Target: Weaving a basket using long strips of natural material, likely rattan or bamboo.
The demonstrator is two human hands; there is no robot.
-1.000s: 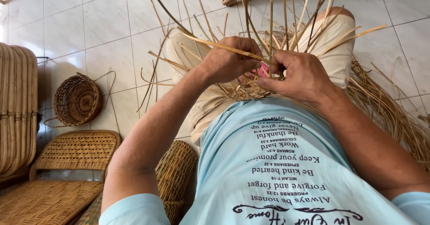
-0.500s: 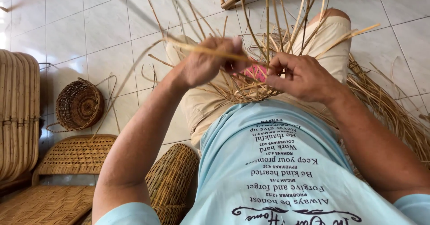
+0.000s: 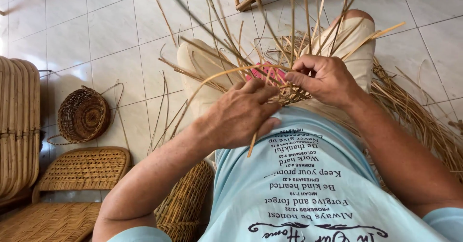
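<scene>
Gripping rattan strands, right hand closed; left hand pinching one.

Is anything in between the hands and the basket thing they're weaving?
No. Both the left hand and the right hand already touch the woven piece; loose cane strands fan up around them, none blocking.

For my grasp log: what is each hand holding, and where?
Right hand pinches the woven rim of the unfinished basket. Left hand grips a loose cane strand near its lower end, which pokes out below the fingers.
</scene>
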